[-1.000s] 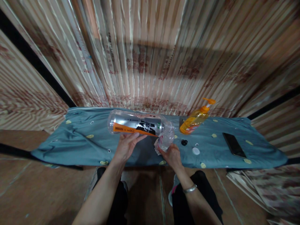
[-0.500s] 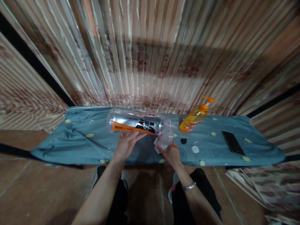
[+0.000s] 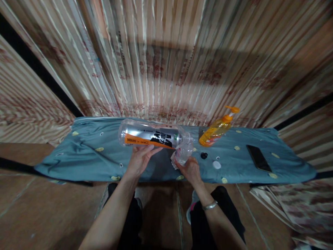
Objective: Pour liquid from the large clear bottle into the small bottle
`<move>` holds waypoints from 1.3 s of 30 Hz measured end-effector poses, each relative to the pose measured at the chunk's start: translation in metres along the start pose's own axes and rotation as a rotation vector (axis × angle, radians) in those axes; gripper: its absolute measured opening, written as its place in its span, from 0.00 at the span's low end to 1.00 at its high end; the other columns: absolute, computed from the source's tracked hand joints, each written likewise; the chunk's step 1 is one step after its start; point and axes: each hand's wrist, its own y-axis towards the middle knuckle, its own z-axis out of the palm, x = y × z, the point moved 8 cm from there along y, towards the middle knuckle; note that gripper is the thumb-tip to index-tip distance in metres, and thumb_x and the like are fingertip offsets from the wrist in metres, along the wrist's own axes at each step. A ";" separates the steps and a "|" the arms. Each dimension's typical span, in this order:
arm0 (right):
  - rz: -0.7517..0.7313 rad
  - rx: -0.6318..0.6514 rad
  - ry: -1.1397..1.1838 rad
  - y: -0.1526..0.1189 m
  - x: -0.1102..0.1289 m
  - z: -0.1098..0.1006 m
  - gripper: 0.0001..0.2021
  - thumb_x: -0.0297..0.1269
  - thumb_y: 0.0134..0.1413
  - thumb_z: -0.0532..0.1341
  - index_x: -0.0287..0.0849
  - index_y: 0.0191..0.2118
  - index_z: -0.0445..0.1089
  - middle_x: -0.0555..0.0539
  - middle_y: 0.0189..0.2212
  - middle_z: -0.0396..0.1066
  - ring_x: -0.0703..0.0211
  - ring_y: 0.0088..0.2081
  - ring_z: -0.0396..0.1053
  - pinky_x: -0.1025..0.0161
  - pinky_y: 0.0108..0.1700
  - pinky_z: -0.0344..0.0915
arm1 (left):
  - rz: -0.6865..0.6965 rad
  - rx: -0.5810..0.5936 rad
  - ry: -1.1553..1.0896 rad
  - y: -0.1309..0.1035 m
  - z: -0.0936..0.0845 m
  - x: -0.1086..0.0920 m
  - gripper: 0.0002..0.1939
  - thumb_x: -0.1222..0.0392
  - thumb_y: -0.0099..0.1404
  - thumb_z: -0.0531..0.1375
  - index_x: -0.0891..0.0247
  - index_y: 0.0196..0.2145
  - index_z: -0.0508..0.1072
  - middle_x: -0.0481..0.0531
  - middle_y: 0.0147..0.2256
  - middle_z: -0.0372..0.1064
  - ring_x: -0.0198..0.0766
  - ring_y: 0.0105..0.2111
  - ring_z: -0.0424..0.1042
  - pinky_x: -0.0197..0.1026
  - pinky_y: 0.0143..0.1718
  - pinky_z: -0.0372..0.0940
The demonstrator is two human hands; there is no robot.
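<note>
The person's left hand (image 3: 140, 160) clasped a large clear plastic bottle with a silver-and-orange label (image 3: 151, 134), tipped nearly level above the middle of the teal cloth-covered desk (image 3: 85, 152). The right hand (image 3: 191, 171), near the front edge, was wrapped around a small clear plastic bottle (image 3: 184, 152); necks close together, contact unclear. A yellow-orange pump bottle (image 3: 215, 132) stood toward the back edge.

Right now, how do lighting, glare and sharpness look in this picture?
Head view: dim light, a broad shadow band across the curtain; head view: pale glare on the large bottle; head view: outer corners stretched and smeared; head view: print on the small bottle too soft to read.
</note>
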 end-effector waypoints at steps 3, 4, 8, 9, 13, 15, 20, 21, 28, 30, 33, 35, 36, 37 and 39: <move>-0.014 0.001 0.004 0.000 0.001 0.000 0.27 0.58 0.51 0.55 0.33 0.39 0.65 0.37 0.30 0.70 0.47 0.35 0.69 0.57 0.38 0.63 | 0.000 -0.004 -0.004 0.000 0.000 0.000 0.10 0.72 0.47 0.66 0.60 0.27 0.74 0.43 0.29 0.75 0.39 0.35 0.74 0.59 0.44 0.69; -0.014 0.001 0.004 0.000 0.001 0.000 0.26 0.57 0.51 0.55 0.33 0.39 0.65 0.38 0.30 0.70 0.47 0.35 0.69 0.57 0.38 0.63 | 0.000 -0.004 -0.005 0.000 0.000 0.000 0.10 0.72 0.47 0.66 0.60 0.27 0.74 0.43 0.29 0.75 0.39 0.35 0.74 0.59 0.44 0.69; 0.006 -0.008 -0.005 0.000 -0.001 -0.001 0.24 0.55 0.50 0.58 0.36 0.39 0.64 0.39 0.30 0.71 0.48 0.35 0.69 0.56 0.38 0.64 | -0.001 -0.003 -0.010 0.000 0.000 0.000 0.09 0.72 0.47 0.66 0.61 0.26 0.74 0.43 0.28 0.75 0.38 0.34 0.74 0.59 0.43 0.69; 0.012 -0.011 -0.005 0.000 -0.001 -0.001 0.23 0.55 0.50 0.58 0.38 0.39 0.64 0.40 0.30 0.71 0.48 0.35 0.69 0.56 0.38 0.64 | -0.001 -0.002 -0.012 0.000 0.000 0.000 0.09 0.72 0.47 0.66 0.61 0.26 0.74 0.43 0.28 0.75 0.38 0.34 0.74 0.59 0.43 0.69; 0.004 -0.016 0.004 -0.001 -0.001 -0.001 0.22 0.55 0.49 0.59 0.39 0.38 0.64 0.40 0.30 0.70 0.49 0.34 0.69 0.56 0.36 0.64 | 0.001 -0.012 -0.008 -0.001 -0.001 0.000 0.10 0.72 0.47 0.66 0.60 0.27 0.74 0.43 0.28 0.74 0.38 0.34 0.74 0.60 0.44 0.69; -0.008 -0.019 0.006 -0.001 0.000 -0.001 0.23 0.55 0.50 0.58 0.37 0.38 0.64 0.40 0.29 0.70 0.48 0.34 0.69 0.56 0.36 0.64 | 0.000 -0.020 -0.006 -0.001 -0.002 0.000 0.10 0.72 0.47 0.66 0.60 0.28 0.74 0.43 0.29 0.74 0.38 0.34 0.74 0.60 0.44 0.68; -0.006 -0.023 -0.009 -0.001 -0.001 0.000 0.25 0.56 0.50 0.57 0.35 0.38 0.64 0.39 0.29 0.70 0.49 0.34 0.69 0.57 0.36 0.63 | -0.009 -0.026 0.000 -0.001 -0.002 0.000 0.11 0.71 0.46 0.66 0.60 0.29 0.74 0.43 0.29 0.74 0.38 0.34 0.74 0.60 0.46 0.67; -0.006 -0.025 -0.013 -0.001 -0.001 0.000 0.26 0.57 0.50 0.56 0.34 0.39 0.64 0.39 0.29 0.70 0.49 0.34 0.69 0.57 0.36 0.63 | -0.010 -0.029 0.003 -0.001 -0.003 0.000 0.11 0.71 0.46 0.67 0.60 0.29 0.74 0.43 0.28 0.74 0.38 0.34 0.74 0.60 0.47 0.66; -0.010 -0.029 -0.002 -0.002 -0.001 0.001 0.30 0.61 0.51 0.52 0.32 0.39 0.65 0.38 0.28 0.69 0.49 0.33 0.69 0.57 0.36 0.62 | -0.011 -0.024 -0.004 0.000 -0.003 0.000 0.10 0.70 0.45 0.67 0.62 0.26 0.73 0.44 0.27 0.74 0.38 0.34 0.73 0.61 0.47 0.66; -0.018 -0.031 -0.005 -0.002 0.000 0.001 0.29 0.60 0.51 0.52 0.34 0.39 0.65 0.39 0.28 0.69 0.49 0.33 0.68 0.57 0.37 0.62 | -0.012 -0.030 -0.006 0.000 -0.003 0.000 0.10 0.70 0.45 0.67 0.62 0.26 0.73 0.43 0.27 0.73 0.38 0.34 0.73 0.61 0.46 0.67; -0.016 -0.039 -0.023 -0.002 0.000 0.000 0.28 0.60 0.52 0.52 0.35 0.38 0.64 0.39 0.28 0.69 0.50 0.33 0.68 0.56 0.37 0.62 | -0.010 -0.049 0.000 0.000 -0.005 -0.001 0.10 0.70 0.45 0.67 0.62 0.26 0.73 0.42 0.25 0.72 0.36 0.31 0.73 0.62 0.46 0.67; -0.011 -0.045 -0.038 -0.002 0.000 -0.001 0.28 0.61 0.51 0.52 0.35 0.38 0.64 0.39 0.28 0.69 0.50 0.33 0.68 0.56 0.37 0.62 | -0.003 -0.050 0.005 -0.001 -0.005 -0.001 0.10 0.70 0.45 0.67 0.62 0.26 0.73 0.42 0.25 0.72 0.36 0.31 0.73 0.62 0.46 0.66; -0.013 -0.047 -0.044 -0.002 0.000 0.000 0.28 0.61 0.51 0.52 0.35 0.37 0.64 0.39 0.28 0.69 0.50 0.33 0.68 0.56 0.37 0.62 | -0.001 -0.045 0.006 -0.001 -0.004 -0.002 0.10 0.70 0.45 0.67 0.62 0.26 0.73 0.42 0.25 0.72 0.37 0.32 0.73 0.62 0.46 0.66; -0.019 -0.048 -0.049 -0.002 0.001 0.000 0.28 0.60 0.51 0.53 0.35 0.37 0.64 0.39 0.28 0.69 0.50 0.33 0.68 0.56 0.37 0.62 | -0.001 -0.038 0.006 -0.001 -0.003 -0.002 0.10 0.70 0.45 0.67 0.62 0.27 0.73 0.43 0.26 0.72 0.37 0.33 0.73 0.62 0.47 0.66; -0.032 -0.046 -0.054 -0.002 0.001 0.000 0.28 0.60 0.52 0.53 0.34 0.37 0.64 0.39 0.28 0.69 0.50 0.33 0.68 0.57 0.37 0.62 | -0.007 -0.028 0.003 -0.001 -0.002 -0.001 0.12 0.70 0.45 0.67 0.61 0.29 0.74 0.43 0.28 0.74 0.39 0.35 0.73 0.61 0.47 0.66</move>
